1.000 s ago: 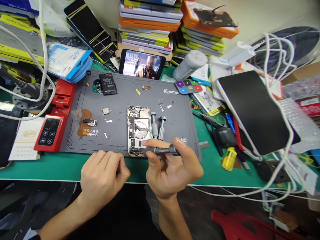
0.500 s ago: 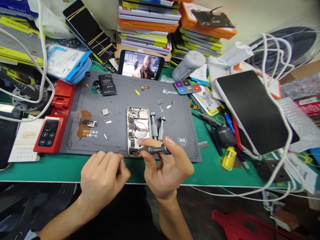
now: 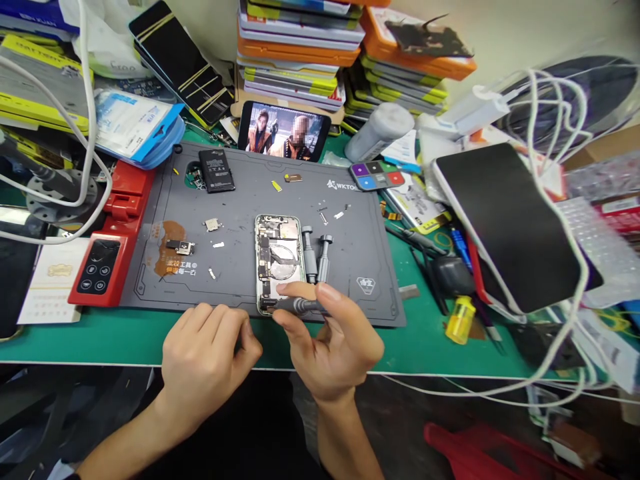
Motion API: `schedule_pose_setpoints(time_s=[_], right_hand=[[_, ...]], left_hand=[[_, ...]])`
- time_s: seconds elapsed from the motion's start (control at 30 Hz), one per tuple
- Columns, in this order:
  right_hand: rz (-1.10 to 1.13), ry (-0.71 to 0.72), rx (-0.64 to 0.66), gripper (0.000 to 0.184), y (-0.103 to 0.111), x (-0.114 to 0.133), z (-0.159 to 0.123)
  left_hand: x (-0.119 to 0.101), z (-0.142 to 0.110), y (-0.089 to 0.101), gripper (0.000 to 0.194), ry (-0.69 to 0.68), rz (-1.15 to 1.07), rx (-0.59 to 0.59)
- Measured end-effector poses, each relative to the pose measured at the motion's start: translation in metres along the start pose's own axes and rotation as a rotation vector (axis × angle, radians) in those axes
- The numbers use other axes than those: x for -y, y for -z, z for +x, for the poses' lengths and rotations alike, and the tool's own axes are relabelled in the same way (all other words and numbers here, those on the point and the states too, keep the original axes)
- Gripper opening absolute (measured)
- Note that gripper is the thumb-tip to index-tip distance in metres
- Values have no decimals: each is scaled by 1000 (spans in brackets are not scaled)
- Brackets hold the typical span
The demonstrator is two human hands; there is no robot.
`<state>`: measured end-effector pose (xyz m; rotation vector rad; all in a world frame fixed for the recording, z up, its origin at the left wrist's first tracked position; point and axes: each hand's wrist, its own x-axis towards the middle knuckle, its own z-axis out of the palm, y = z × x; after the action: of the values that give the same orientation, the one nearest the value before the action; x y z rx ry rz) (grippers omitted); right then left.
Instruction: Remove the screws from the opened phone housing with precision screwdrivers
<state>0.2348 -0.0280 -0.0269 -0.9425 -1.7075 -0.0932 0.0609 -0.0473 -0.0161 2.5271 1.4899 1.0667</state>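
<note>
An opened smartphone (image 3: 284, 268), its inner parts showing, lies on the grey work mat (image 3: 240, 280). Between the thumb and fingers of my right hand (image 3: 333, 340) is a dark grey precision screwdriver (image 3: 304, 306), tilted over the phone's lower end. Its tip is hard to make out there. Left of the phone, at the bench's front edge, my left hand (image 3: 207, 353) is curled in a fist, back upward; nothing shows in it. Two more grey screwdrivers (image 3: 309, 253) lie right against the phone. A black battery (image 3: 217, 170) and a small camera module (image 3: 181, 247) rest on the mat.
Tiny metal parts (image 3: 212, 225) are scattered on the mat. A red device (image 3: 97, 270) borders it at left. Behind, a propped phone (image 3: 283, 132) plays video before stacked boxes (image 3: 297, 50). Tools, a yellow-handled one (image 3: 460, 320), a tablet (image 3: 510, 227) and white cables crowd the right.
My right hand has tilted slightly, bringing the screwdriver lower and flatter at the phone's bottom end. The left fist stays put. The picture on the propped phone has changed.
</note>
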Motion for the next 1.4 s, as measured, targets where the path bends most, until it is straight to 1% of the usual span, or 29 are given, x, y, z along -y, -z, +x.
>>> schedule_pose_setpoints(time_s=[0.07,0.17,0.23,0.3,0.4,0.5,0.6,0.67,0.73,0.8,0.93,1.07,1.27,1.4], right_hand=[[-16,29,-21,65,1,0,-2],[-15,27,-69,62,3,1,-2],[-55,16,-70,63,5,3,0],[-89,27,-58,60,6,4,2],[-50,35,-62,54,6,6,5],[-52,9,-98,53,6,8,7],[-19,-6,-101,42,6,8,8],[51,-19,-90,45,7,7,8],[43,-39,-91,49,7,6,8],[23,-53,-80,47,8,6,7],[81,-32,-64,50,8,7,7],[48,-3,-37,39,6,8,8],[42,8,-36,39,6,8,9],[78,-6,2,50,7,8,9]], left_hand=[[0,-1,0,18,-1,-2,1],[0,-2,1,19,4,2,-2],[1,-2,1,19,1,4,-9],[1,-2,1,18,-4,3,-11],[1,-2,0,20,-3,3,-8],[1,-1,-1,20,-8,7,-12],[3,-1,-2,18,-16,8,-10],[3,-1,-2,19,-24,9,-15],[3,-1,-2,19,-25,15,-20],[3,-2,-1,20,-21,21,-17],[1,-2,0,20,-16,31,-11],[1,-2,0,20,-16,38,-11],[1,-1,-1,20,-22,44,-15],[2,-2,-1,20,-24,40,-5]])
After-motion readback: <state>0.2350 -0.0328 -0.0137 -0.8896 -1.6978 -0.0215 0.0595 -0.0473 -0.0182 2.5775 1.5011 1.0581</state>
